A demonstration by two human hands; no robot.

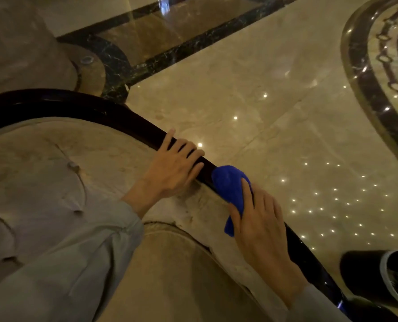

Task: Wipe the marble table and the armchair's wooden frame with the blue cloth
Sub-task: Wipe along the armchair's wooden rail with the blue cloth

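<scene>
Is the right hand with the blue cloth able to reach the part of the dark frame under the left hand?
Probably not yet. The left hand lies flat on that part of the wooden frame, just ahead of the blue cloth held by the right hand.

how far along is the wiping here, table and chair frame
In hand: the right hand presses the blue cloth on the armchair's dark wooden frame, while the left hand rests on the rail beside it. Left: the frame curving away to the left. The marble table is not in view, so whether it's done cannot be told.
</scene>
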